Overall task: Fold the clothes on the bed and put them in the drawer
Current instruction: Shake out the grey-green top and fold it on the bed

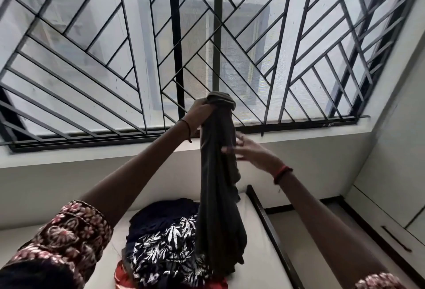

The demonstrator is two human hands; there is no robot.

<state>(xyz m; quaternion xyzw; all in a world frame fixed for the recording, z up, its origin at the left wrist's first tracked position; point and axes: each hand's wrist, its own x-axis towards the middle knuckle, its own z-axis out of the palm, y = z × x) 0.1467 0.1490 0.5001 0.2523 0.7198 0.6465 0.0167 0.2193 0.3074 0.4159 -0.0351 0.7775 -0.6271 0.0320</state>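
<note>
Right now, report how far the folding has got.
Done: nothing folded shows. In hand: the left hand grips the top of a dark grey garment, hanging unfolded; the open right hand reaches to its middle. Left: the floral garment, navy garment and red garment heaped on the bed, plus putting everything away.

A black window grille (173, 35) spreads behind and above the grip; a white sill (92, 154) runs just below, over pale wall (57, 192).
</note>
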